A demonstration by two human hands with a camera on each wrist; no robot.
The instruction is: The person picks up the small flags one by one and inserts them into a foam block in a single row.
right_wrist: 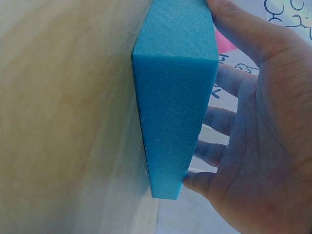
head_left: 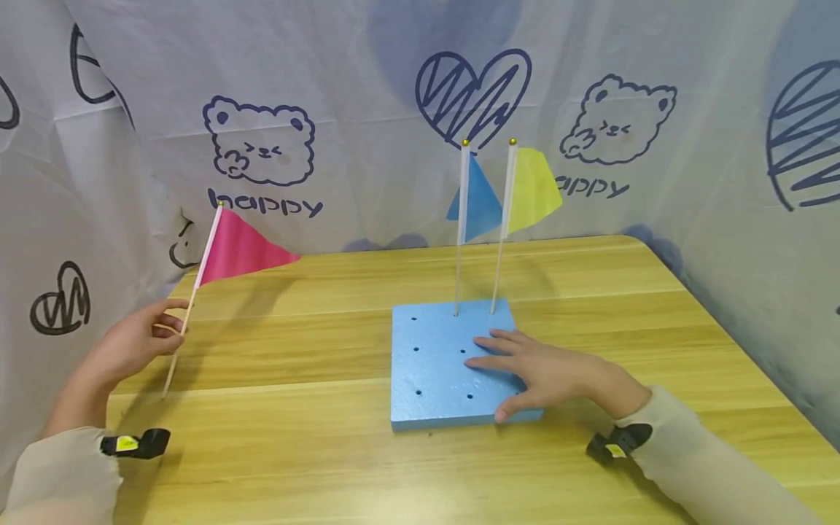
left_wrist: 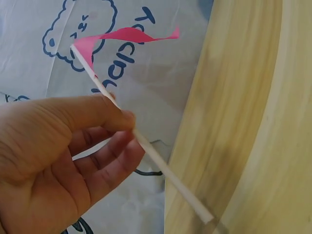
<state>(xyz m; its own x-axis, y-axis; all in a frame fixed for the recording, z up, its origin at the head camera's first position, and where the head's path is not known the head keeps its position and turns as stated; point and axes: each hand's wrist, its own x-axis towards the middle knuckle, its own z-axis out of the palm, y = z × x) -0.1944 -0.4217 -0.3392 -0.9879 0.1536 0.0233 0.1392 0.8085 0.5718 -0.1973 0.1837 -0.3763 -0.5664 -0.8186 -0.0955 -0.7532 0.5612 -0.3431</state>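
My left hand [head_left: 141, 337] pinches the white stick of a pink flag [head_left: 239, 249] between thumb and fingers, tilted, with the stick's lower end near the wooden table [head_left: 275, 437]. In the left wrist view the stick [left_wrist: 151, 153] runs past the fingertips of my left hand [left_wrist: 109, 131] up to the pink flag [left_wrist: 131, 36]. A blue foam block [head_left: 433, 364] with several holes lies mid-table. My right hand [head_left: 531, 368] rests flat on its right part, thumb at the front edge. In the right wrist view my right hand [right_wrist: 248, 122] lies against the foam block [right_wrist: 178, 97]. A blue flag [head_left: 477, 198] and a yellow flag [head_left: 533, 191] stand in its far holes.
A white cloth [head_left: 367, 109] printed with bears, hearts and "happy" hangs behind and on both sides of the table. Small black clips [head_left: 134, 443] sit at both sleeve cuffs. Bare wood lies between the hands and in front of the block.
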